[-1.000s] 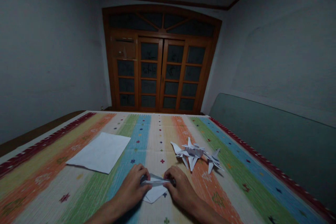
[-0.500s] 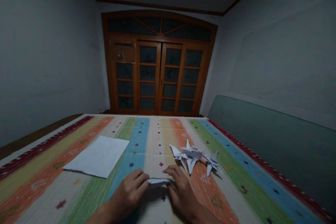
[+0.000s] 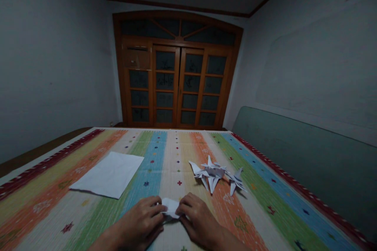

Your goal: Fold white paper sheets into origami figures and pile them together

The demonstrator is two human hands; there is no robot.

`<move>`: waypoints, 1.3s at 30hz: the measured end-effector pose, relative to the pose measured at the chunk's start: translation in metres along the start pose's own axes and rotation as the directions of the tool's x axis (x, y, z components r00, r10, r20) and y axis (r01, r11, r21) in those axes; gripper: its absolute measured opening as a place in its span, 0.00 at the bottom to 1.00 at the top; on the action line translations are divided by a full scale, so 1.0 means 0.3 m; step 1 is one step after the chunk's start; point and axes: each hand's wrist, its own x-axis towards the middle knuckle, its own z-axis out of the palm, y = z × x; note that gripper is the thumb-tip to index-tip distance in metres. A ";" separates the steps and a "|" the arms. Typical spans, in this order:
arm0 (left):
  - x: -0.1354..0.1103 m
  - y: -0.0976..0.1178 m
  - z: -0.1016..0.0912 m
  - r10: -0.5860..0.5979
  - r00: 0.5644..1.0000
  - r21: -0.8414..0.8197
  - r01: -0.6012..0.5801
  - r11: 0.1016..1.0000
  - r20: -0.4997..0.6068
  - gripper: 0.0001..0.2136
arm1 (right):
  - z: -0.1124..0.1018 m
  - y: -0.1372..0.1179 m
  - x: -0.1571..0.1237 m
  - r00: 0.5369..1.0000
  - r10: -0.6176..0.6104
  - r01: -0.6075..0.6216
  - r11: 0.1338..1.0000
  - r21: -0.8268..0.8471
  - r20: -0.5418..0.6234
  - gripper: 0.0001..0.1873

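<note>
A small folded piece of white paper (image 3: 171,207) is held between my two hands, low in the middle of the head view. My left hand (image 3: 145,219) pinches its left end with the fingers closed. On the right end, my right hand (image 3: 196,216) grips with thumb and curled fingers. The paper's ends are hidden under my fingers. Beyond my right hand lies a cluster of folded white paper pieces (image 3: 212,173) with pointed tips. A flat white sheet of paper (image 3: 110,174) rests to the left, beyond my left hand.
A striped, multicoloured tablecloth (image 3: 169,157) covers the table. Along the right side stands a pale green panel (image 3: 294,141). Wooden doors with glass panes (image 3: 179,82) are beyond the table's far edge.
The folded paper has turned from a thin edge-on strip to show more of its face. My right hand has shifted slightly left, its fingers now curled closer on the paper.
</note>
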 end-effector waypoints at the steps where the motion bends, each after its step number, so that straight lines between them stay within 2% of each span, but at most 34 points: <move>1: -0.003 0.008 -0.010 0.014 1.000 -0.016 -0.014 1.000 0.016 0.05 | -0.004 -0.003 0.000 1.000 0.004 -0.004 1.000 0.007 -0.002 0.09; 7: 0.018 0.065 -0.037 0.079 0.997 0.064 -0.080 0.995 0.011 0.11 | -0.021 -0.019 0.001 1.000 0.004 -0.004 1.000 -0.010 0.010 0.05; 11: 0.037 0.084 -0.012 0.089 0.995 0.127 -0.093 0.988 0.042 0.11 | -0.004 -0.009 -0.001 1.000 0.012 -0.012 0.999 -0.047 0.007 0.05; 15: 0.039 0.078 0.021 0.047 0.998 0.076 -0.049 0.996 0.034 0.12 | 0.003 -0.007 -0.001 0.999 0.046 -0.046 0.997 -0.054 0.004 0.03; 18: 0.040 0.078 0.028 -0.042 0.999 -0.032 0.043 0.999 0.025 0.11 | -0.011 -0.018 0.004 0.997 0.079 -0.079 0.997 0.001 0.012 0.03; 20: 0.043 0.082 0.027 -0.168 0.986 -0.120 0.168 0.978 0.009 0.09 | -0.024 -0.027 0.009 0.995 0.094 -0.095 0.994 0.048 0.018 0.05; 23: 0.054 0.087 0.027 -0.401 0.916 -0.241 0.394 0.887 0.021 0.07 | -0.035 -0.031 0.015 0.991 0.136 -0.137 0.984 0.111 0.020 0.10; 25: 0.062 0.086 0.031 -0.504 0.862 -0.270 0.499 0.824 0.054 0.06 | -0.033 -0.026 0.017 0.984 0.178 -0.179 0.974 0.142 0.017 0.12; 28: 0.070 0.075 0.041 -0.580 0.812 -0.246 0.576 0.779 0.063 0.05 | -0.024 -0.011 0.017 0.971 0.241 -0.239 0.955 0.174 0.011 0.13; 30: 0.073 0.067 0.044 -0.599 0.799 -0.221 0.595 0.773 0.058 0.04 | -0.019 -0.001 0.019 0.962 0.272 -0.268 0.943 0.196 0.006 0.12; 35: 0.079 0.065 0.038 -0.586 0.806 -0.156 0.592 0.791 0.088 0.05 | -0.014 0.010 0.030 0.927 0.374 -0.359 0.896 0.260 -0.009 0.12; 39: 0.077 0.072 0.028 -0.477 0.879 -0.083 0.475 0.876 -0.005 0.04 | -0.006 0.016 0.033 0.883 0.467 -0.440 0.853 0.282 -0.034 0.12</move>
